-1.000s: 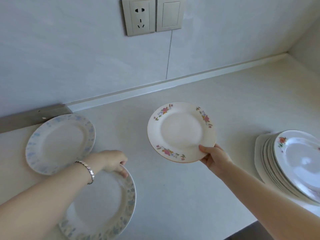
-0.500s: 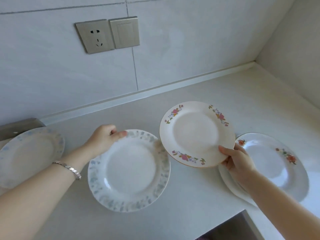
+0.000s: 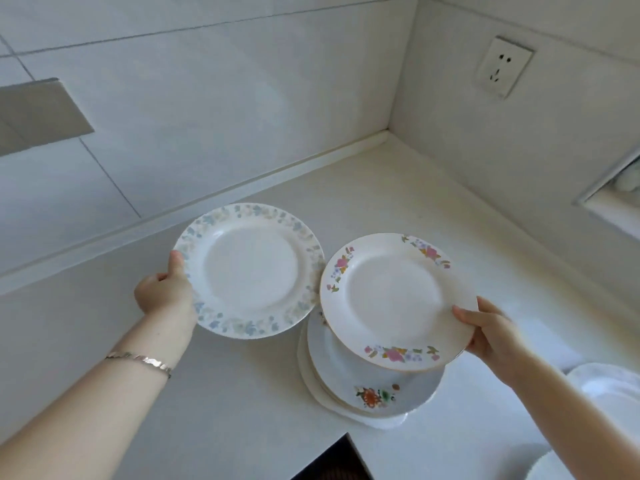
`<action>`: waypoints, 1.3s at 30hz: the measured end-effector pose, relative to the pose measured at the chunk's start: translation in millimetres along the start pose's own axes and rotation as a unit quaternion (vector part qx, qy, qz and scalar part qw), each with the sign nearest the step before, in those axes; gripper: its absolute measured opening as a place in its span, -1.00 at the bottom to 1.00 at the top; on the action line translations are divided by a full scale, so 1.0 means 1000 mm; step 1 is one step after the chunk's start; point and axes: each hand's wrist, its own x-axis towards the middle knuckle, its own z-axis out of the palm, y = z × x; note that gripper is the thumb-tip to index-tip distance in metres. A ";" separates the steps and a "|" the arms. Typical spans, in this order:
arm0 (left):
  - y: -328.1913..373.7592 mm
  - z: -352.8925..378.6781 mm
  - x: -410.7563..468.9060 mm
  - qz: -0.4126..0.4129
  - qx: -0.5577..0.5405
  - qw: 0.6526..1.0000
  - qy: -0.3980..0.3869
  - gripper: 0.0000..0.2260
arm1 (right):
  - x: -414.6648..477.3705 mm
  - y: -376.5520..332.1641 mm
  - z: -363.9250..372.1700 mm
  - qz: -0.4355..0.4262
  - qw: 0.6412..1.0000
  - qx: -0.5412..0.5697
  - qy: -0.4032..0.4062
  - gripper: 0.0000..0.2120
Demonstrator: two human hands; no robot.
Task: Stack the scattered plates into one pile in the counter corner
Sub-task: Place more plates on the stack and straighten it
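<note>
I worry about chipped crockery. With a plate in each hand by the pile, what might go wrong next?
The blue-rimmed plate and the pink-flowered plate meet almost rim to rim, so they may knock together. The left hand and right hand each grip only one edge, so a plate might tip or slip. The pile looks uneven and lies near the counter edge; a hard landing might shift it.

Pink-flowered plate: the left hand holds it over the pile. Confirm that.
Not right: the hand is wrong. The head view shows the right hand holding the pink-flowered plate over the pile. The left hand holds the blue-rimmed plate.
</note>
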 end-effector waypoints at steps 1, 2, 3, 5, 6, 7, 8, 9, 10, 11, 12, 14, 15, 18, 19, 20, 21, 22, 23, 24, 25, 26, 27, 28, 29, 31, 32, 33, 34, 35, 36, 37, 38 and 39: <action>0.004 0.007 -0.007 -0.007 -0.006 1.000 0.007 -0.56 | 0.000 0.001 -0.008 0.005 1.000 -0.006 0.002 -0.76; 0.007 0.014 -0.012 -0.017 -0.004 1.000 0.010 -0.56 | 0.000 0.003 -0.014 0.009 1.000 -0.008 0.004 -0.77; 0.011 0.019 -0.016 -0.026 0.002 1.000 0.005 -0.57 | 0.000 0.005 -0.019 0.013 1.000 -0.009 0.007 -0.77; 0.017 0.028 -0.020 -0.026 -0.004 1.000 0.005 -0.57 | -0.001 0.013 -0.026 0.024 0.999 -0.009 0.023 -0.78; 0.020 0.031 -0.020 -0.021 -0.014 1.000 0.010 -0.56 | -0.001 0.018 -0.027 0.030 0.999 -0.008 0.028 -0.78; 0.022 0.033 -0.022 -0.015 -0.017 1.000 0.012 -0.56 | -0.002 0.023 -0.027 0.036 0.999 -0.005 0.030 -0.79; 0.023 0.035 -0.022 -0.009 -0.012 1.000 0.011 -0.55 | -0.002 0.027 -0.025 0.041 0.999 -0.002 0.031 -0.79; 0.025 0.036 -0.023 -0.003 -0.004 1.000 0.006 -0.56 | -0.002 0.031 -0.022 0.044 0.999 0.000 0.032 -0.80; 0.026 0.038 -0.022 0.004 0.003 1.000 0.001 -0.56 | -0.002 0.034 -0.019 0.047 0.998 0.000 0.033 -0.80; 0.026 0.040 -0.022 0.008 0.005 1.000 -0.004 -0.57 | -0.002 0.036 -0.016 0.049 0.998 -0.004 0.036 -0.80; 0.027 0.042 -0.022 0.007 0.006 1.000 -0.011 -0.57 | 0.000 0.039 -0.012 0.050 0.998 -0.008 0.039 -0.80; 0.026 0.044 -0.025 0.007 0.011 1.000 -0.026 -0.58 | 0.000 0.044 -0.006 0.057 0.997 -0.014 0.046 -0.79; 0.025 0.046 -0.027 0.013 0.018 0.999 -0.034 -0.58 | -0.001 0.047 -0.004 0.061 0.997 -0.019 0.051 -0.78; 0.021 0.048 -0.031 0.029 0.034 0.998 -0.047 -0.58 | -0.003 0.055 0.002 0.060 0.994 -0.046 0.076 -0.80; 0.018 0.048 -0.032 0.023 0.037 0.998 -0.051 -0.58 | -0.005 0.058 0.004 0.053 0.991 -0.076 0.096 -0.82; 0.015 0.048 -0.032 0.014 0.037 0.998 -0.054 -0.57 | -0.006 0.060 0.005 0.040 0.982 -0.140 0.122 -0.84; 0.013 0.048 -0.033 0.005 0.036 0.998 -0.057 -0.57 | -0.007 0.062 0.007 0.026 0.962 -0.228 0.148 -0.84; 0.009 0.047 -0.033 -0.004 0.034 0.998 -0.060 -0.57 | -0.008 0.064 0.008 0.012 0.935 -0.312 0.166 -0.82; 0.007 0.047 -0.034 -0.012 0.033 0.997 -0.062 -0.57 | -0.008 0.066 0.009 0.000 0.914 -0.365 0.177 -0.78; 0.004 0.046 -0.034 -0.017 0.036 0.997 -0.064 -0.57 | -0.009 0.066 0.010 -0.009 0.904 -0.386 0.182 -0.75; 0.002 0.046 -0.035 -0.023 0.040 0.997 -0.065 -0.57 | -0.007 0.067 0.010 -0.016 0.902 -0.390 0.186 -0.72; 0.000 0.045 -0.035 -0.026 0.044 0.996 -0.067 -0.57 | -0.006 0.067 0.010 -0.020 0.898 -0.396 0.190 -0.68; -0.001 0.045 -0.036 -0.027 0.045 0.996 -0.070 -0.57 | -0.005 0.067 0.010 -0.022 0.894 -0.406 0.189 -0.64; -0.002 0.045 -0.037 -0.026 0.044 0.996 -0.072 -0.57 | -0.004 0.069 0.010 -0.020 0.890 -0.416 0.184 -0.61; -0.003 0.046 -0.037 -0.023 0.043 0.996 -0.074 -0.57 | -0.004 0.069 0.011 -0.019 0.887 -0.426 0.179 -0.59; -0.005 0.048 -0.037 -0.015 0.050 0.995 -0.081 -0.56 | -0.006 0.070 0.014 -0.010 0.870 -0.463 0.169 -0.58; -0.006 0.049 -0.038 -0.011 0.058 0.995 -0.085 -0.55 | -0.007 0.069 0.015 -0.003 0.854 -0.493 0.165 -0.58; -0.007 0.049 -0.039 -0.007 0.066 0.994 -0.089 -0.54 | -0.006 0.067 0.016 0.005 0.829 -0.534 0.162 -0.58; -0.010 0.050 -0.039 -0.002 0.074 0.993 -0.091 -0.54 | -0.005 0.062 0.017 0.014 0.796 -0.583 0.163 -0.58; -0.013 0.051 -0.041 0.002 0.079 0.992 -0.095 -0.54 | -0.006 0.054 0.020 0.013 0.765 -0.622 0.167 -0.59; -0.015 0.052 -0.043 0.006 0.083 0.991 -0.102 -0.55 | -0.005 0.046 0.023 -0.001 0.757 -0.630 0.172 -0.60; -0.018 0.053 -0.046 0.009 0.086 0.990 -0.112 -0.56 | -0.004 0.037 0.028 -0.030 0.781 -0.598 0.178 -0.60; -0.020 0.054 -0.050 0.011 0.089 0.988 -0.124 -0.57 | -0.002 0.030 0.033 -0.058 0.834 -0.520 0.175 -0.59; -0.021 0.054 -0.055 0.014 0.094 0.986 -0.137 -0.57 | 0.000 0.022 0.039 -0.077 0.894 -0.410 0.160 -0.57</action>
